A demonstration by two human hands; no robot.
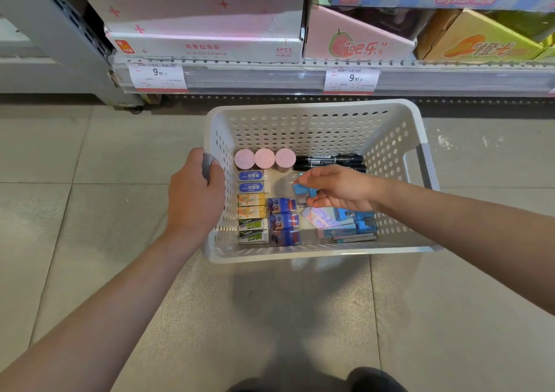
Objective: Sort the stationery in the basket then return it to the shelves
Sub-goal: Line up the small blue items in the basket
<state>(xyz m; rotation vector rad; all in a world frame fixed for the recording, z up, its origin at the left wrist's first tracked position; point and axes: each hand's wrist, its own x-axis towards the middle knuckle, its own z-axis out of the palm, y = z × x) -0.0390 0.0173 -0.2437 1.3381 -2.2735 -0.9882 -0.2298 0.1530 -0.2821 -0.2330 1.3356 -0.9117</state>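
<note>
A white perforated basket [312, 127] stands on the floor in front of the shelf. My left hand [195, 193] grips its left handle. My right hand [336, 188] is inside the basket, pinching a small blue eraser [303, 189] above the bottom. Along the left wall lies a column of boxed erasers [252, 208], with dark blue boxes [283, 221] beside it. Three pink round-capped tubes [264, 158] stand at the back, next to black markers [330, 160]. A loose heap of blue and pink erasers [345, 224] lies at the front right.
The lowest shelf [270, 76] carries price tags and boxes: a pink and white carton [204, 22], a pink guava box [357, 37], an orange box [477, 40]. A grey shelf post [69, 34] stands at the left. Tiled floor surrounds the basket.
</note>
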